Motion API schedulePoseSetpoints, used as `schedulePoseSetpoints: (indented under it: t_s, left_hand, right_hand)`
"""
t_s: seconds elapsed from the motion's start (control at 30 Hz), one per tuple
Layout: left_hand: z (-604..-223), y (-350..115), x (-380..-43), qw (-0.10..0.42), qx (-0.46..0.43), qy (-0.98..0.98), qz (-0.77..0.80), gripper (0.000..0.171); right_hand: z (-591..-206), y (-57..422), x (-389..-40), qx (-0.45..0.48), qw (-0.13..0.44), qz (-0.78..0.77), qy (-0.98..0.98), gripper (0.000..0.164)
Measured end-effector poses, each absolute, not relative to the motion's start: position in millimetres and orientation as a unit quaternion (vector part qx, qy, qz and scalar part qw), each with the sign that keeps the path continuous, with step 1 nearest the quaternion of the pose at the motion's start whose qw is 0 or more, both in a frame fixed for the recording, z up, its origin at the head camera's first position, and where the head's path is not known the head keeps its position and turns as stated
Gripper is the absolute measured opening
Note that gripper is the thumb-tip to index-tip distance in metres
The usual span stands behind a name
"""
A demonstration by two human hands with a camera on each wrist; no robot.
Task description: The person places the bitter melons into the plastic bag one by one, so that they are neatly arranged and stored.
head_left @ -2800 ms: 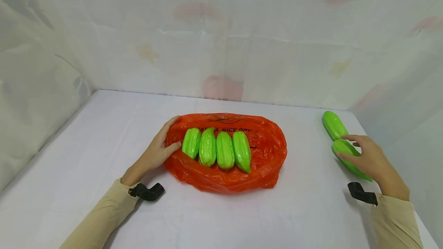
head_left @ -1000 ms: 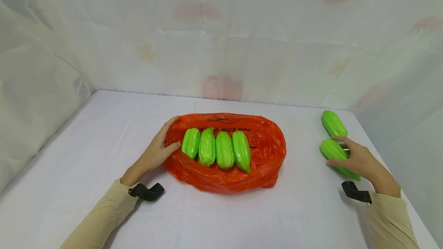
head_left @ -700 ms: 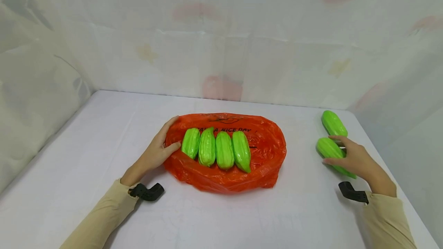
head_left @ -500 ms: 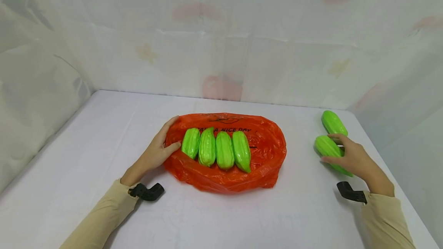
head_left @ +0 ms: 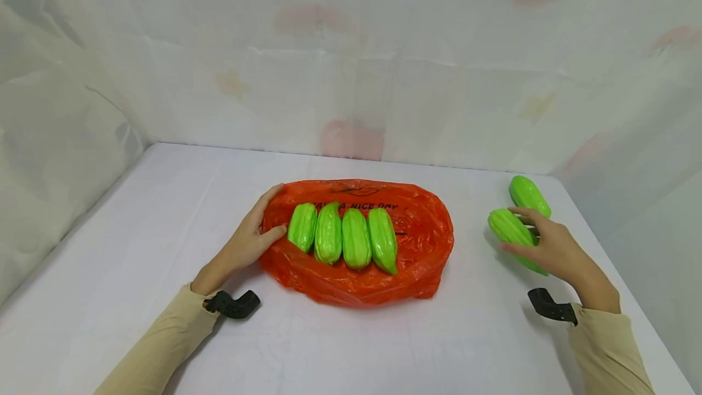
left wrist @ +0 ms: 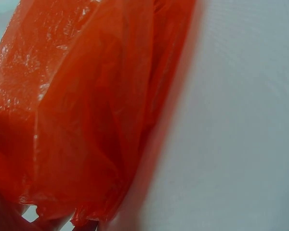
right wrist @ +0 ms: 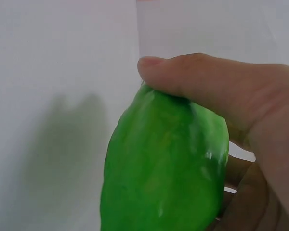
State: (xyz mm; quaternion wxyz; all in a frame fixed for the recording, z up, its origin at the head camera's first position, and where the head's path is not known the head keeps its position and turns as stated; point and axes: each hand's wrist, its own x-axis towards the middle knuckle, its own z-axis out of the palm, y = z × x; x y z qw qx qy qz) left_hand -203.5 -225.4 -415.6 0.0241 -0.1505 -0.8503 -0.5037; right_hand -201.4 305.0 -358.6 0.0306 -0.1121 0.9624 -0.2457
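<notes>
An orange-red plastic bag (head_left: 422, 261) lies on the table with its mouth spread wide. Several bright green ridged gourds (head_left: 356, 239) lie side by side in it. My left hand (head_left: 249, 236) grips the bag's left edge, thumb and fingers apart along the rim. In the left wrist view the bag's wrinkled side (left wrist: 86, 120) covers most of that hand. At the right, my right hand (head_left: 556, 249) holds another green gourd (head_left: 510, 227) between thumb and fingers. The right wrist view shows this gourd (right wrist: 159, 163) raised off the surface, its shadow apart from it.
One more green gourd (head_left: 529, 195) lies at the table's back right, just beyond the right hand. The white table (head_left: 351, 346) ends at a pale patterned cloth (head_left: 351, 78) behind and at both sides. A black wrist mount (head_left: 551, 306) juts from each sleeve.
My right hand has taken hold of the nearer right-hand gourd, drawn it leftward and now lifted it off the table. The left hand and bag have stayed in place.
</notes>
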Motion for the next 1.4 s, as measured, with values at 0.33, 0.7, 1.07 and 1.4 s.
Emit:
schedulePoseSetpoints:
  t_s: [0.33,0.7,1.07,1.4]
  left_hand:
    - [-416,-226,-203,0.024,-0.154,-0.85,-0.504,0.075]
    - [-416,-225,-204,0.022,-0.148,-0.852,-0.501,0.076]
    - [-416,-226,-204,0.024,-0.152,-0.85,-0.504,0.076]
    - [-416,-226,-204,0.02,-0.154,-0.846,-0.51,0.075]
  right_hand:
    - [-353,296,-200,-0.11,0.026,-0.238,0.965,0.076]
    - [-344,284,-196,-0.104,0.017,-0.233,0.967,0.078]
    - [-336,270,-191,-0.102,-0.01,-0.249,0.963,0.077]
    - [-332,259,-187,-0.108,-0.02,-0.267,0.957,0.078]
